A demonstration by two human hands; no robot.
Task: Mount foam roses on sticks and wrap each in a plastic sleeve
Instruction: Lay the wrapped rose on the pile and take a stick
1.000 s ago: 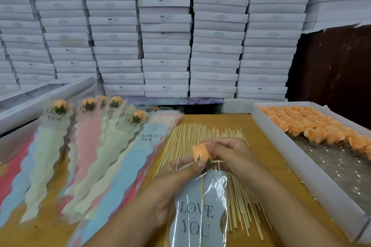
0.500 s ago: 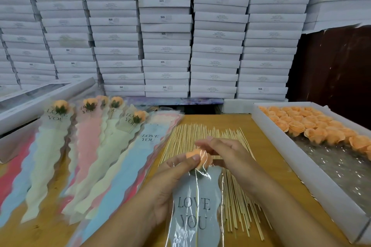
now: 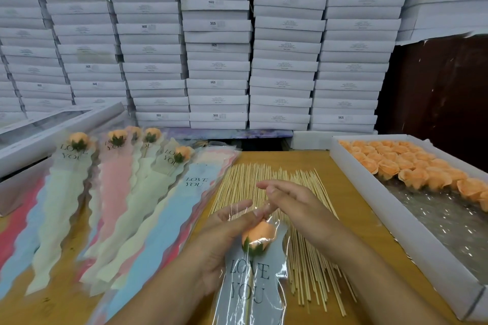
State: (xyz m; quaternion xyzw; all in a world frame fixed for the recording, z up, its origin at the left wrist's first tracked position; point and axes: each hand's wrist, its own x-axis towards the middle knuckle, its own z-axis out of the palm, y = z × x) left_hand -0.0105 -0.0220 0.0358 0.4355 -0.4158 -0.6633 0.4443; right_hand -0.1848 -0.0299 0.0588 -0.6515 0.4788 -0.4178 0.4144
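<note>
An orange foam rose (image 3: 260,235) with a green calyx sits on a thin stick inside a clear plastic sleeve (image 3: 250,285) printed "LOVE YOU", low in the middle of the view. My left hand (image 3: 224,240) grips the sleeve from the left, its thumb lying across the plastic just above the rose. My right hand (image 3: 290,203) is above and to the right of the rose. Its lower fingertips pinch the sleeve's clear top edge while one finger points left. Loose bamboo sticks (image 3: 266,174) lie spread under both hands.
Several wrapped roses (image 3: 79,140) lie on a fan of pastel sleeves (image 3: 163,221) at the left. A white tray (image 3: 369,200) of orange foam roses (image 3: 396,163) stands at the right. Stacked white boxes (image 3: 216,60) wall off the back, and a long box (image 3: 52,129) is at far left.
The rose has gone from the sleeve's mouth down inside the sleeve. My right hand has let go of the rose and lifted to the sleeve's top edge.
</note>
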